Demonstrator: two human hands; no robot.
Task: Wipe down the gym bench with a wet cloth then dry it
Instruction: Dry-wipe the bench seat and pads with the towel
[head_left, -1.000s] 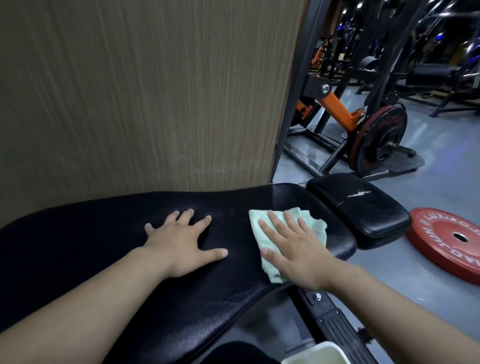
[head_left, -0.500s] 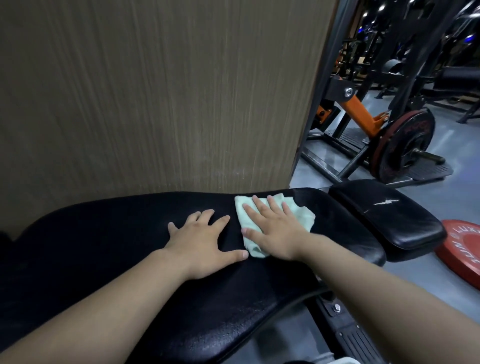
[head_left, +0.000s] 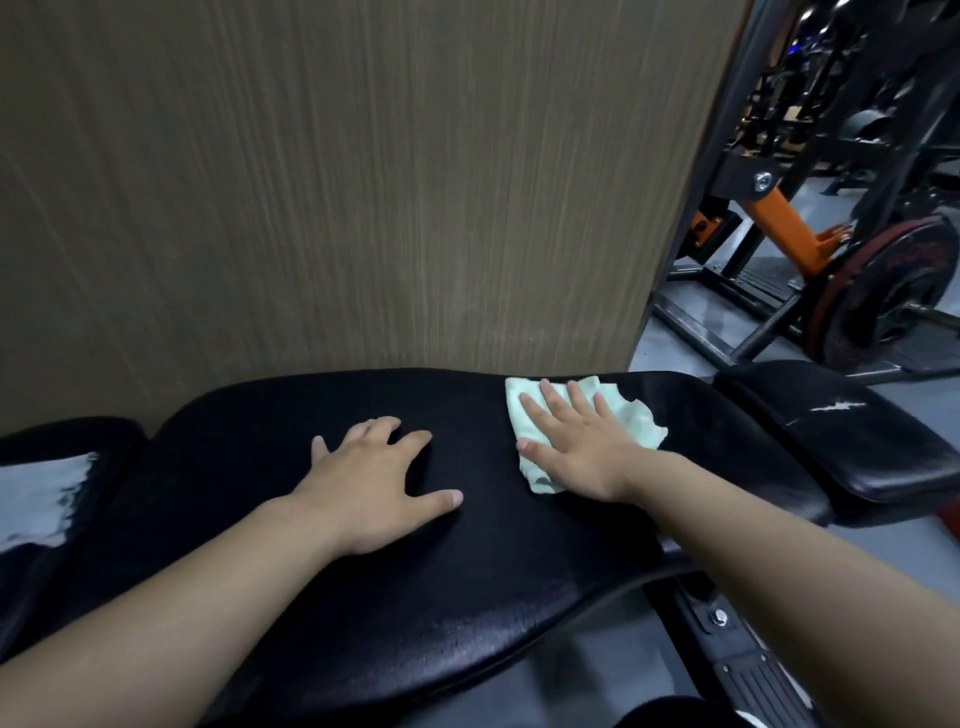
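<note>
Fingers (head_left: 553, 402) of the right hand (head_left: 576, 447) are shown straight and moderately spread, laid flat on the pale green cloth (head_left: 634, 415). Nothing is gripped; the cloth is pinned by downward pressure alone, presumably so that it can be slid over the surface without bunching. The fingers (head_left: 410, 447) of the left hand (head_left: 374, 478) are likewise extended and splayed, thumb held wide, and are pressed bare against the upholstery. This placement is judged to serve as a brace for the leaning body rather than as part of the wiping. The cloth is folded into a rough rectangle with a ragged right margin, and it lies on the right-hand portion of the black bench pad (head_left: 519, 571), close to the pad's far edge and near the gap before the seat pad (head_left: 857, 441). The wet-wiping stage is taken to be in progress, and no drying cloth can be seen. The long axis of the bench is directed from left to right across the view, parallel to the wood-grain wall panel (head_left: 363, 182) behind it, with the seat end pointed towards the weight plate (head_left: 883, 291). Both forearms are directed across that axis, from the near edge towards the far one.
</note>
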